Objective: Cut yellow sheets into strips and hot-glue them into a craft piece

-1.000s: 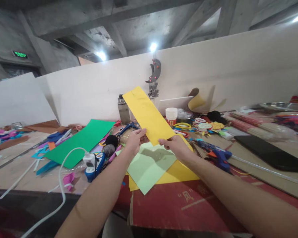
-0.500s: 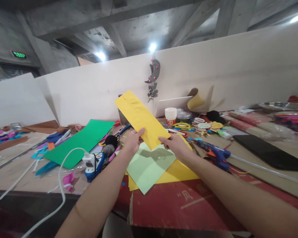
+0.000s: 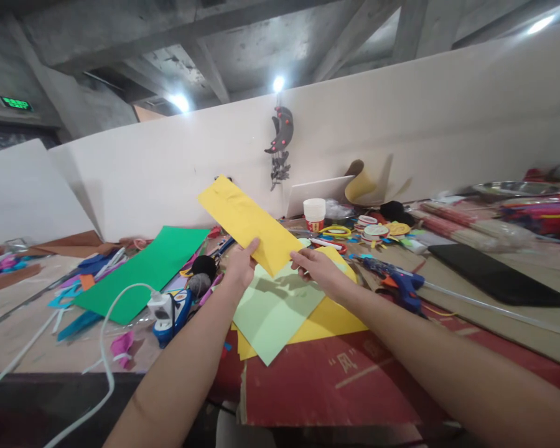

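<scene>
A long yellow paper strip (image 3: 242,221) is held up above the table, slanting up to the left. My left hand (image 3: 239,267) pinches its near edge on the left. My right hand (image 3: 318,269) pinches the near edge on the right. Beneath the hands lie a pale green sheet (image 3: 273,311) and a larger yellow sheet (image 3: 329,317), both flat on a red board (image 3: 336,386).
A green sheet (image 3: 144,270) lies to the left with coloured scraps around it. A white cable and plug (image 3: 161,306) sit near the front left. A blue glue gun (image 3: 396,283), a black pad (image 3: 492,274), a cup (image 3: 314,213) and tape rolls stand to the right. A white partition (image 3: 401,137) backs the table.
The yellow strip has tipped lower and swung left with both hands still pinching its near edge. The view has shifted slightly.
</scene>
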Demonstrator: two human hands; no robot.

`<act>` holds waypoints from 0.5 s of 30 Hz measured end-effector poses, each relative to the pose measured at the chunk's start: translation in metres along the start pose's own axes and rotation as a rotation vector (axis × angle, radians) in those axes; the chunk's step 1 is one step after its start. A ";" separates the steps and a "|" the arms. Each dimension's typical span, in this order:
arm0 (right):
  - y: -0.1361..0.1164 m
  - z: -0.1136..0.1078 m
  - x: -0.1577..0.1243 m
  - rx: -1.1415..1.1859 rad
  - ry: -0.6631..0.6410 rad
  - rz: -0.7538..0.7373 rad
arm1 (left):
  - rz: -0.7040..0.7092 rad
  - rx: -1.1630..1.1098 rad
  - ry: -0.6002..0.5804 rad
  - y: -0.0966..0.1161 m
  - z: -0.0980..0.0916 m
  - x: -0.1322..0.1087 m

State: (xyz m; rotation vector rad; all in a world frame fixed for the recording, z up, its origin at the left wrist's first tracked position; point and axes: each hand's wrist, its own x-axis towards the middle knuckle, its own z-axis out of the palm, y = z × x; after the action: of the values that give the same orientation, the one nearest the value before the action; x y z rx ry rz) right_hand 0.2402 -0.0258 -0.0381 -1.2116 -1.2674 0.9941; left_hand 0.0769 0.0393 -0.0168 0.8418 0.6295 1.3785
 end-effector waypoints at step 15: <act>-0.007 -0.001 -0.005 -0.557 -0.028 -0.247 | 0.068 0.030 0.188 0.003 -0.009 0.014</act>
State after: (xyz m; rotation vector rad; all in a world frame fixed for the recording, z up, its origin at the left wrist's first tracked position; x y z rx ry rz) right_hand 0.2396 -0.0322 -0.0321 -1.4104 -1.7366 0.4881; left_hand 0.0691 0.0542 -0.0183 0.7685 0.7735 1.5251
